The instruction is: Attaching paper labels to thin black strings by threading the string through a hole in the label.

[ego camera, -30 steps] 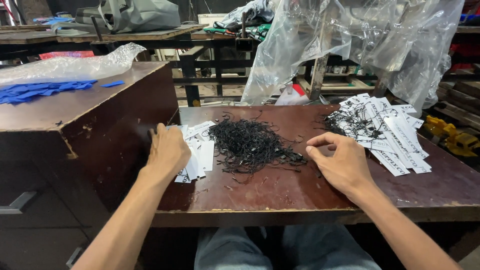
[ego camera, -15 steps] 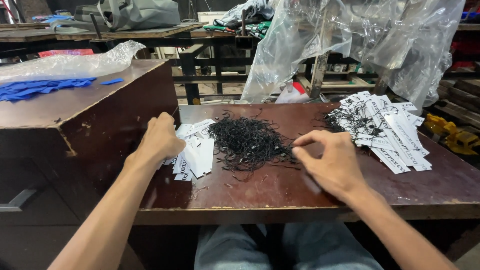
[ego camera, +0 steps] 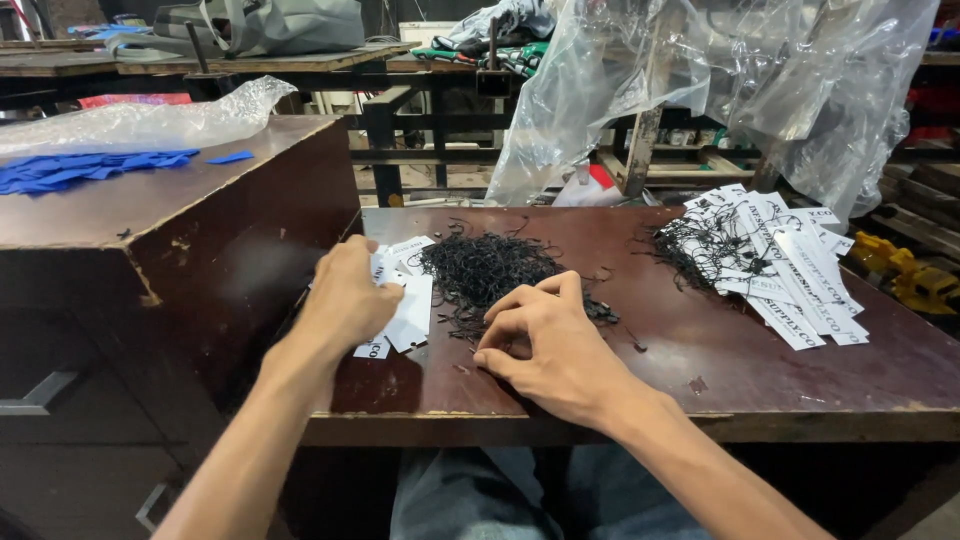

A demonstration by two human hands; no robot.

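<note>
While the person sits at the dark brown wooden table, both hands work near its front edge. The left hand rests on a small stack of white paper tags, at about nine o'clock from the heap of thin black strings in the middle. Its fingers curl over the top tag, but it cannot be told if they pinch it. The right hand lies at about six o'clock from the heap, with thumb and first finger close together at the heap's near edge. Whether they grip a string is too small to see.

To do this step well, it looks best to pull out just one string slowly so the others do not tangle, and to lift just one tag.

At about three o'clock lies a bigger pile of white tags with black strings already on them. A clear plastic sheet hangs behind.
</note>
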